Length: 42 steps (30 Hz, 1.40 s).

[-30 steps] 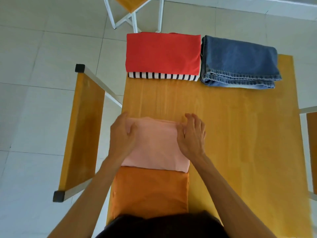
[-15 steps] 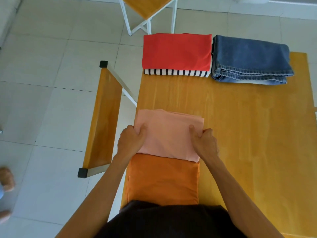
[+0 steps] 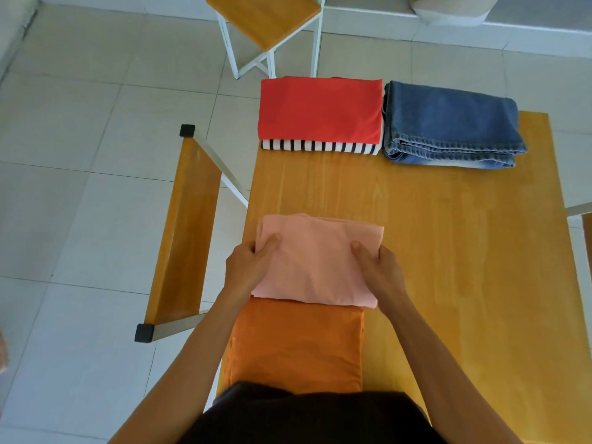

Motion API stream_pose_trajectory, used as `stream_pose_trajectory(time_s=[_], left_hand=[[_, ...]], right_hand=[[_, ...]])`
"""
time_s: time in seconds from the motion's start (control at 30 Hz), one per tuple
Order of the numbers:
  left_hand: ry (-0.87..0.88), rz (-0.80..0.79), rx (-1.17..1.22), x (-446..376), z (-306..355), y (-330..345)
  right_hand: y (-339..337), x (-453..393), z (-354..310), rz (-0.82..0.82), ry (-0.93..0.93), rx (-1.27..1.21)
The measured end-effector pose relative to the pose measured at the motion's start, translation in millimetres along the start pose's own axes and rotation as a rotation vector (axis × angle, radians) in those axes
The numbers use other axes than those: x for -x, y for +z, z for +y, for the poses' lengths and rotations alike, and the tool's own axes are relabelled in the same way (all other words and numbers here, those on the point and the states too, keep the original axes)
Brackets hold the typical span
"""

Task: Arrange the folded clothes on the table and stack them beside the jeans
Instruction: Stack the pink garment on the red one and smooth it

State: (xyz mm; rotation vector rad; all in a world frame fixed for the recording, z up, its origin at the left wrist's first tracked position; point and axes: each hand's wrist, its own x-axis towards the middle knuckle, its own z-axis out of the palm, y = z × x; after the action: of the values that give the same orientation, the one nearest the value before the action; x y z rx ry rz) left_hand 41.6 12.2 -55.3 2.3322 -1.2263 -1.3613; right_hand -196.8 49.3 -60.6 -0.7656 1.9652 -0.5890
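Observation:
A folded pink garment (image 3: 317, 257) lies on the near left part of the wooden table (image 3: 448, 251), its near edge overlapping a folded orange garment (image 3: 298, 347). My left hand (image 3: 248, 267) grips the pink garment's left edge, thumb on top. On the right edge my right hand (image 3: 379, 267) holds it the same way. At the table's far end a red folded garment (image 3: 320, 112) sits on a black-and-white striped one (image 3: 320, 146). Folded blue jeans (image 3: 448, 126) lie directly to their right.
A wooden bench (image 3: 182, 232) with a white metal frame stands left of the table. A wooden stool (image 3: 266, 17) stands on the tiled floor beyond the far end. Another wooden seat edge (image 3: 586, 229) shows at the right.
My hands slid from the pink garment's far edge back to its two sides and took hold there. The camera view shifted, showing more of the floor at left.

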Motion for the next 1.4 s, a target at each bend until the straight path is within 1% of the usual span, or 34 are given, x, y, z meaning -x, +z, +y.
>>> stream_pose_trajectory(time_s=[0.07, 0.17, 0.3, 0.43, 0.5, 0.63, 0.7, 0.8, 0.93, 1.0, 1.1, 1.2, 1.27, 1.33, 1.4], left_hand=[[0.000, -0.043, 0.082, 2, 2, 1], [-0.053, -0.163, 0.225, 0, 8, -2], [-0.048, -0.157, 0.288, -8, 17, -7], [0.026, -0.163, 0.298, -17, 24, -16], [0.070, -0.178, 0.369, -21, 36, -24], [0.178, -0.209, 0.486, -38, 87, -50], [0.238, -0.167, 0.507, -56, 121, -62], [0.346, -0.060, 0.499, -83, 174, -80], [0.432, 0.046, 0.387, -129, 230, -96], [0.434, 0.091, 0.306, -154, 243, -93], [0.352, 0.075, 0.197, -183, 231, -72], [0.241, 0.009, 0.294, -195, 211, -60], [0.206, -0.039, 0.390, -202, 212, -62], [0.207, -0.055, 0.453, -205, 216, -69], [0.253, -0.033, 0.469, -208, 223, -75]], right_hand=[[-1, -1, 0, 0.012, 0.002, -0.031], [-1, -5, -2, 0.023, -0.015, -0.037], [0, -13, -6, 0.053, -0.043, -0.034], [-3, -20, -14, 0.073, -0.110, -0.070], [-8, -27, -26, 0.088, -0.160, -0.116], [-24, -52, -79, 0.121, -0.239, -0.188], [-32, -73, -119, 0.143, -0.297, -0.221], [-42, -109, -179, 0.165, -0.381, -0.166], [-47, -158, -234, 0.151, -0.431, -0.136], [-42, -182, -242, 0.147, -0.407, -0.105], [-24, -206, -224, 0.141, -0.322, -0.008], [-12, -217, -204, 0.176, -0.292, 0.043], [-15, -221, -207, 0.179, -0.295, 0.026], [-19, -220, -213, 0.207, -0.319, -0.026], [-22, -220, -217, 0.274, -0.382, -0.090]])
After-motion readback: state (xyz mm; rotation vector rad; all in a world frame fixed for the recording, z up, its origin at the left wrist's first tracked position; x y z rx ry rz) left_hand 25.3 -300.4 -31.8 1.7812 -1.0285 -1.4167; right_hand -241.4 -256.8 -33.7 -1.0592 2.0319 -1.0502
